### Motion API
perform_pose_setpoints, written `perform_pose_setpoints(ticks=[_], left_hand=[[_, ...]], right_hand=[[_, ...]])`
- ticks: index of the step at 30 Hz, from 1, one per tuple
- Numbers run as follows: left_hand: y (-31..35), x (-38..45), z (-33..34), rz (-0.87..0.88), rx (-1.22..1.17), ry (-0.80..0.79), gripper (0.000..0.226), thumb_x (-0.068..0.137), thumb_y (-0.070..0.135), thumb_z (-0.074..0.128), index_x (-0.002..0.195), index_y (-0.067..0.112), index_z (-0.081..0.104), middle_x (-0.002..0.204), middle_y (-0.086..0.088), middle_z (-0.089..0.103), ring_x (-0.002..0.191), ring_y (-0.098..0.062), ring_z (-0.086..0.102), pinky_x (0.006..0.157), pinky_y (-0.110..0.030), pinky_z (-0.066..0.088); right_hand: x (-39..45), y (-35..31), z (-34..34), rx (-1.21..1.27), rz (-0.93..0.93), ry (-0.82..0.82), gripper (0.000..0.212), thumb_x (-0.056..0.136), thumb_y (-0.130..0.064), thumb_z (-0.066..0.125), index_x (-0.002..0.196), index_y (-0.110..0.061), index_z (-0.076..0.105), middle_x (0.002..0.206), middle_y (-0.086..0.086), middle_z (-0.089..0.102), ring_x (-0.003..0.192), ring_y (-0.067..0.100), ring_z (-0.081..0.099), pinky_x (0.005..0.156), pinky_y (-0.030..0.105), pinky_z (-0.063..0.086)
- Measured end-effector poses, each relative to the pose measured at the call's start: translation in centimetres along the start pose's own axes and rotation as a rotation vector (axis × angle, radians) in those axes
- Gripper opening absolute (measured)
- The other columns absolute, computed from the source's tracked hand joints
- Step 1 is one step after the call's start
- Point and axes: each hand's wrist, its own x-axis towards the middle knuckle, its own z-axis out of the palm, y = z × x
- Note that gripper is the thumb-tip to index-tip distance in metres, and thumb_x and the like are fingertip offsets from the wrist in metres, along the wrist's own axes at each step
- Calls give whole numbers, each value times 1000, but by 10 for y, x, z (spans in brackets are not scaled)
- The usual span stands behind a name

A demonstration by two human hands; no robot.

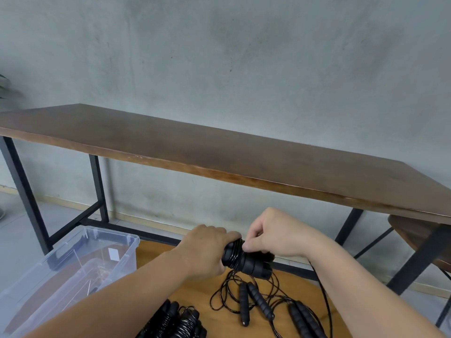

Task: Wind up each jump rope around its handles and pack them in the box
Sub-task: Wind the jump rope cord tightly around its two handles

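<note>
My left hand grips a pair of black jump rope handles held together, with thin cord coiled round their upper part. My right hand pinches the cord right at the coils; the loose cord trails down past my right forearm. Below, on a round wooden stool, lie several unwound ropes with black handles and tangled cord. Wound bundles sit at the stool's near edge. A clear plastic box stands open at the left.
A long dark wooden table on black metal legs stands against a grey wall ahead. A second wooden stool is tucked under its right end. The floor is grey.
</note>
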Motion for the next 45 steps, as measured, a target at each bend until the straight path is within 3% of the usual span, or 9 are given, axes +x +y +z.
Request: perform_pose_setpoints(ticks=[4, 9, 16, 20, 22, 26, 35, 40, 45], left_hand=[[1, -4, -14, 60, -126, 11, 46, 85, 30, 60, 129, 32, 46, 106, 3, 59, 99, -20, 55, 81, -29, 42], [7, -13, -23, 98, -230, 40, 40, 82, 26, 62, 121, 31, 52, 100, 5, 61, 92, -15, 54, 74, -25, 39], [13, -16, -28, 11, -634, 53, 38, 74, 10, 66, 101, 36, 57, 72, 14, 55, 65, -3, 51, 58, -12, 35], [12, -13, -30, -37, -707, 64, 41, 72, 11, 68, 101, 39, 58, 71, 13, 57, 63, -2, 52, 56, -12, 36], [10, -12, -28, -54, -699, 78, 44, 72, 14, 68, 106, 40, 57, 73, 12, 58, 65, -4, 54, 57, -11, 37], [9, -6, -20, -112, -705, 118, 44, 73, 14, 66, 111, 36, 59, 81, 3, 64, 73, -13, 59, 59, -22, 45], [-4, 15, -13, -293, -566, 190, 45, 75, 18, 65, 115, 35, 53, 84, 9, 62, 78, -15, 59, 62, -24, 46], [-11, 16, -5, -275, -263, 135, 42, 79, 24, 61, 118, 33, 48, 98, 6, 60, 88, -20, 59, 68, -29, 44], [-7, 17, 4, -232, -80, 103, 44, 84, 30, 60, 124, 33, 44, 103, 3, 57, 94, -21, 58, 68, -29, 39]], right_hand=[[9, 17, -14, 182, -26, 3, 14, 75, -33, 83, 76, -20, 79, 79, -8, 74, 82, 6, 67, 79, 28, 55], [13, 32, -11, 425, -7, -37, 15, 71, -31, 85, 73, -20, 75, 68, -11, 67, 63, -1, 58, 65, 18, 44], [14, 41, 18, 1142, 59, -59, 12, 79, -18, 69, 82, -7, 64, 72, 5, 67, 61, 14, 65, 55, 26, 55], [14, 46, 45, 1601, 87, -15, 23, 60, -11, 88, 78, -5, 75, 79, 13, 71, 65, 22, 68, 58, 33, 57], [14, 46, 56, 1591, 100, 34, 9, 84, -7, 65, 75, -8, 66, 67, 7, 62, 54, 13, 54, 47, 23, 39], [15, 39, 75, 1504, 141, 165, 34, 100, 2, 37, 72, -10, 52, 58, 0, 40, 50, 8, 20, 49, 24, 13], [7, 23, 92, 1265, 235, 210, 30, 106, -20, 42, 104, -1, 65, 61, -1, 46, 51, 10, 25, 48, 25, 17], [1, 14, 96, 696, 225, 223, 35, 106, -31, 37, 93, -18, 68, 61, -8, 47, 51, 7, 37, 55, 23, 32], [-4, 13, 74, 184, 152, 109, 31, 99, -30, 46, 73, -15, 55, 65, -2, 46, 59, 13, 44, 56, 29, 34]])
